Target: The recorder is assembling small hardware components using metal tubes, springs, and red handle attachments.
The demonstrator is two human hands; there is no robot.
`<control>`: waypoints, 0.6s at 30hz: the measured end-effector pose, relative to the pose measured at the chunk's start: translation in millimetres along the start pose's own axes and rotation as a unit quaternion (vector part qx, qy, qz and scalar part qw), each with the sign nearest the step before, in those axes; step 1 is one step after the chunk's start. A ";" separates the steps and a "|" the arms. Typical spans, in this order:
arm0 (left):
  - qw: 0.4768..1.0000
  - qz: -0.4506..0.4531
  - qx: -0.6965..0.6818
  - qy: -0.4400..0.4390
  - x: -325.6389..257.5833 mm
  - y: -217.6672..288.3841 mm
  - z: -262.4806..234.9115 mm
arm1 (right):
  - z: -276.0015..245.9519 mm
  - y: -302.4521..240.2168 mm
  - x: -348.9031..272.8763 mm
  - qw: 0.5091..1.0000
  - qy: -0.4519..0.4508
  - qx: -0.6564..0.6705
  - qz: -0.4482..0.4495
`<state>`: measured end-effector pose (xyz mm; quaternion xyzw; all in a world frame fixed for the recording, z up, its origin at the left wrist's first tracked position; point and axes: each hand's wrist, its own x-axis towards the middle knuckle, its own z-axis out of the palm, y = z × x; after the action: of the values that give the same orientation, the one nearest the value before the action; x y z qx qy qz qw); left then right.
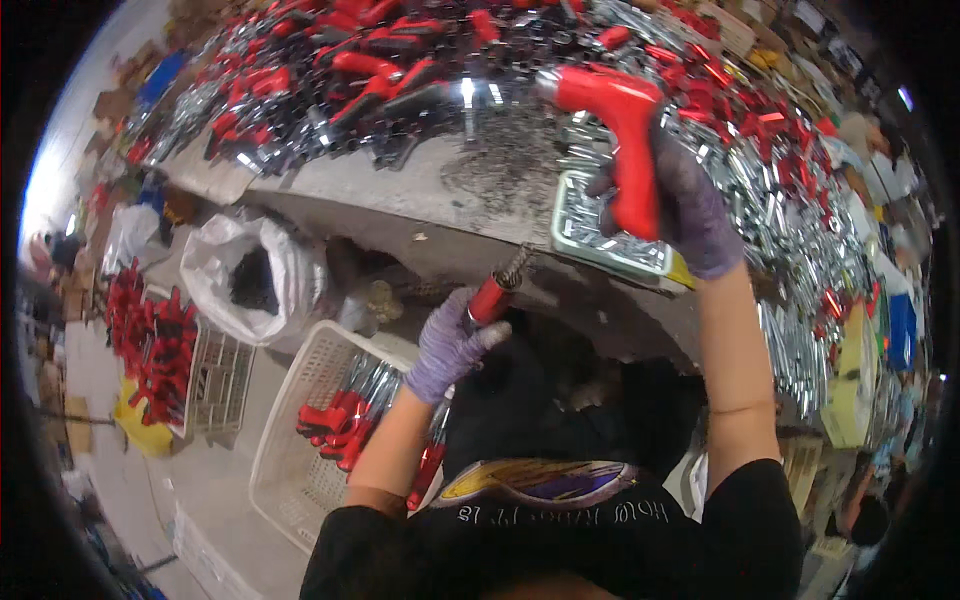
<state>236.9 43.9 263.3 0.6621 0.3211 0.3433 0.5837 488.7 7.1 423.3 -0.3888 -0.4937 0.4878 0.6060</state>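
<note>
My right hand (690, 205), in a purple glove, is closed around the grip of a red pistol-shaped tool (632, 120). The tool is held up above the bench edge, its silver nose toward the left. Lower down, my left hand (450, 345), gloved alike, grips a short red cylinder (490, 302). A coiled metal end, like a spring or thread, sticks up out of the cylinder. Below the pistol-shaped tool sits a pale green tray (600, 252) full of small shiny metal parts, partly hidden by the tool and my right hand.
Red and black tool pieces (370, 75) heap along the bench (400, 185). Loose metal parts (790, 210) pile at the right. Left of me stand a white basket (275, 480) with red-handled tools, an open white sack (215, 300), and another crate (222, 375) beside red pieces.
</note>
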 end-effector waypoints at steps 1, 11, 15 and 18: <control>1.000 0.000 0.000 -0.016 9.0 1.6 3.0 | 4.0 -23.8 -19.1 0.989 0.076 -0.117 0.041; 0.955 0.172 0.139 -0.195 79.4 31.7 108.8 | -64.1 -95.9 -172.8 0.912 0.198 -0.345 0.095; 0.937 0.199 0.123 -0.260 84.5 43.4 156.3 | -74.8 -112.8 -185.8 0.845 0.144 -0.505 0.097; 0.919 0.168 0.184 -0.307 83.7 55.4 177.1 | -83.1 -114.4 -200.7 0.839 0.180 -0.504 0.104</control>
<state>431.8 9.0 310.3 0.8747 0.0679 0.1512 0.4555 586.3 -213.1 470.9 -0.7703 -0.5101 0.1530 0.3507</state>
